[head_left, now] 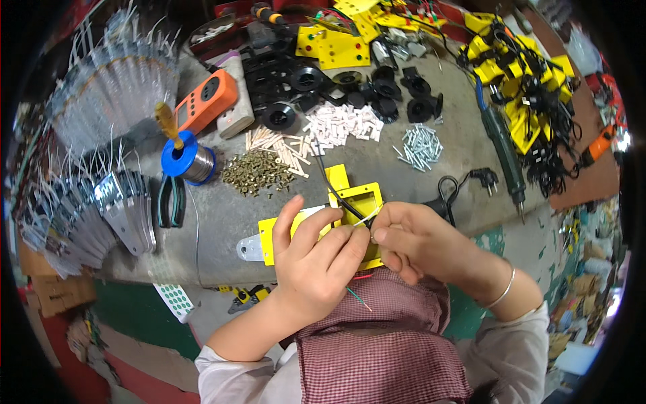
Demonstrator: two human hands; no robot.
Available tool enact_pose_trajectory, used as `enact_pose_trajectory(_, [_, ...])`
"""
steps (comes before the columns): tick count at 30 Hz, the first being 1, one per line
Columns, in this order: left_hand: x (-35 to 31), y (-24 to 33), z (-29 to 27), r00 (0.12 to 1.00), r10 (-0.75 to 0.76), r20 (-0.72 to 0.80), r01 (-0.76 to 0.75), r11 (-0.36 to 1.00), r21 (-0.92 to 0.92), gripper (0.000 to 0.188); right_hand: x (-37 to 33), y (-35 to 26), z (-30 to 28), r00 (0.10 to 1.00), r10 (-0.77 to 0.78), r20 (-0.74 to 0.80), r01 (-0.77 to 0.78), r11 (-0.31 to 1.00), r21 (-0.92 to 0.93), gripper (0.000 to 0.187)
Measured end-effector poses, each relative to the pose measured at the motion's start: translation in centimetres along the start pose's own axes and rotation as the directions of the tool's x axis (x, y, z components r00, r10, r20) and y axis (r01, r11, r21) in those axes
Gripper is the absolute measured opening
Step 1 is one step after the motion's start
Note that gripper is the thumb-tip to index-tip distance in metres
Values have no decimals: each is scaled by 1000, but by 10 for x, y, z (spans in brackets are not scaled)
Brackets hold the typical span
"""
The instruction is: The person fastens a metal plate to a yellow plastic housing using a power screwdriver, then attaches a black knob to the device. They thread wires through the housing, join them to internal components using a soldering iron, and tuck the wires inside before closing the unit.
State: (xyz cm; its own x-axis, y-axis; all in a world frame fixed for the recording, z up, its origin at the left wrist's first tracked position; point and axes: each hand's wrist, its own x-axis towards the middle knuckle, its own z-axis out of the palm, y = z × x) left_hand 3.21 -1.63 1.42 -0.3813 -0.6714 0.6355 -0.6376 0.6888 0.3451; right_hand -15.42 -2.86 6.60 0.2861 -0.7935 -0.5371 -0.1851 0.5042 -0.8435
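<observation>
A yellow metal housing (365,189) with an open rectangular frame lies at the near edge of the bench in front of me. A grey metal tongue with a hole (249,248) sticks out of its left end. My left hand (315,264) rests over the housing and grips it, its fingers bent toward the frame. Beside it, my right hand (418,241) is closed in a pinch at the frame's right side, on a thin white wire (369,217). A black cable (340,196) runs into the frame. Red and green wire ends (359,299) hang below; the fingertips partly hide the wiring.
Beyond the housing lie piles of brass screws (256,174), white sleeves (342,128) and silver screws (421,147). A solder spool (188,160) and pliers (171,200) stand left. At right are a green power screwdriver (501,145) and a black plug (483,178).
</observation>
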Motion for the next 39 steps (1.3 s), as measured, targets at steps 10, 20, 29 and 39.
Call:
enact_pose_trajectory(10, [8,-11,1,993,-62,97,83,970,-230,21,3,30,-6,668,-724,171,567,347,-747,19])
enact_pose_trajectory(20, [11,-15,-4,987,-81,140,123,938,-323,16,-6,20,-3,935,-351,42,339,859,-383,11])
enact_pose_trajectory(29, [13,-16,-6,984,-73,165,128,927,-352,14,-6,3,-6,979,118,165,-124,992,24,15])
enact_pose_trajectory(39, [18,-19,-5,983,-56,175,128,893,-431,11,-6,6,-8,993,-61,105,82,975,-209,13])
